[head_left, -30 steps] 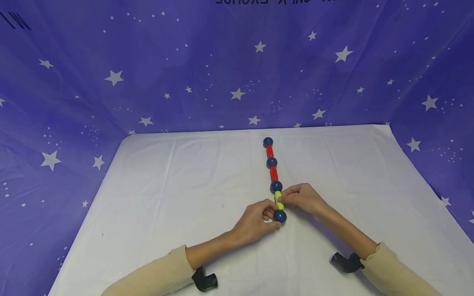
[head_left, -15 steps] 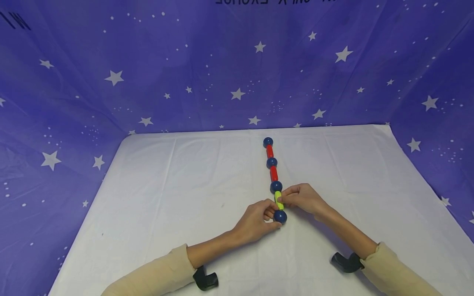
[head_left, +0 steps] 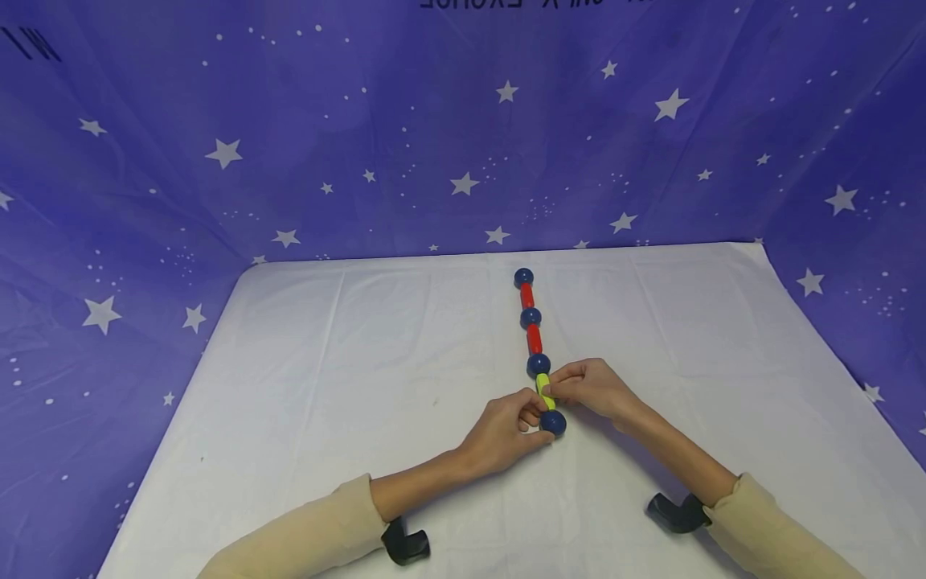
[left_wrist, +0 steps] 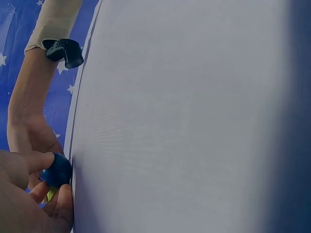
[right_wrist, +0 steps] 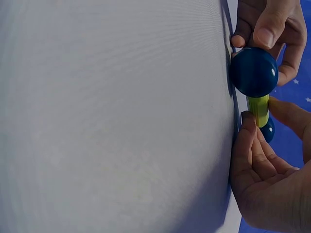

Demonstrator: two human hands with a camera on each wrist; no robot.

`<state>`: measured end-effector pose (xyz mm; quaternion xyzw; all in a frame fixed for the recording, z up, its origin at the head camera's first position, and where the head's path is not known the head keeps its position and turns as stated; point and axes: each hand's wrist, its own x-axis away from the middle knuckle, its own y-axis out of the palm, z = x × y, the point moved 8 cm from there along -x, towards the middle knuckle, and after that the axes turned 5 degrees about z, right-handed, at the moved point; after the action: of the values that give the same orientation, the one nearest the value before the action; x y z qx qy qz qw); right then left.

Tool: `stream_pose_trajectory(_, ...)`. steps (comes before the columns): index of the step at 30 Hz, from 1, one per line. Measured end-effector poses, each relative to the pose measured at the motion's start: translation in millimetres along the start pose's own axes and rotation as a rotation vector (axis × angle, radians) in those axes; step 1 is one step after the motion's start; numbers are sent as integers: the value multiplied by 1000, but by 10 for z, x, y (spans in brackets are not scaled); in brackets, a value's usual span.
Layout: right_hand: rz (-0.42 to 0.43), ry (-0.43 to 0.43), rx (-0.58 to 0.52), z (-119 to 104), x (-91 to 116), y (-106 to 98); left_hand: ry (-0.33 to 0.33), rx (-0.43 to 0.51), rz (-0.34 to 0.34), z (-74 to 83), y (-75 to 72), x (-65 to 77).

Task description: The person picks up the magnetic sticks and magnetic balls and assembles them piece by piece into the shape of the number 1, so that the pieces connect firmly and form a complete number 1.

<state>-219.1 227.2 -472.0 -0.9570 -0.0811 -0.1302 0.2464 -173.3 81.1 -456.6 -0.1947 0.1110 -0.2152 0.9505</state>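
Note:
A chain of blue balls and coloured rods runs away from me along the white table. At its near end is a blue ball [head_left: 553, 424], which my left hand [head_left: 502, 434] holds between thumb and fingers. My right hand [head_left: 593, 392] pinches the yellow-green rod [head_left: 545, 390] just beyond that ball. In the right wrist view the rod [right_wrist: 258, 109] meets the near ball [right_wrist: 254, 72]. Farther along come a blue ball [head_left: 538, 365], a red rod [head_left: 534, 339], another blue ball [head_left: 531, 318], a second red rod [head_left: 527, 296] and the far blue ball [head_left: 524, 277].
White cloth covers the table [head_left: 376, 338]. A purple curtain with stars [head_left: 405, 121] hangs behind it and at both sides. Black wrist mounts [head_left: 405, 543] stick out from the beige sleeves [head_left: 304, 531].
My left hand and the near blue ball have shifted slightly to the right. My right hand stays on the yellow-green rod, almost still.

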Motion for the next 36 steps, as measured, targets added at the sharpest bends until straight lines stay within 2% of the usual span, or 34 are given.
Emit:
stream_pose_trajectory(13,-41,-43,10,-53,96,22,14,41,18,11,1,-3)
stream_pose_trajectory(17,-54,-58,-17,-63,127,38,16,41,16,3,-4,0)
stream_pose_trajectory(26,-51,-46,-84,-65,129,82,-1,49,20,-4,-42,20)
stream_pose_trajectory(36,-32,-41,-106,-88,110,140,-24,55,20,-49,-99,50)
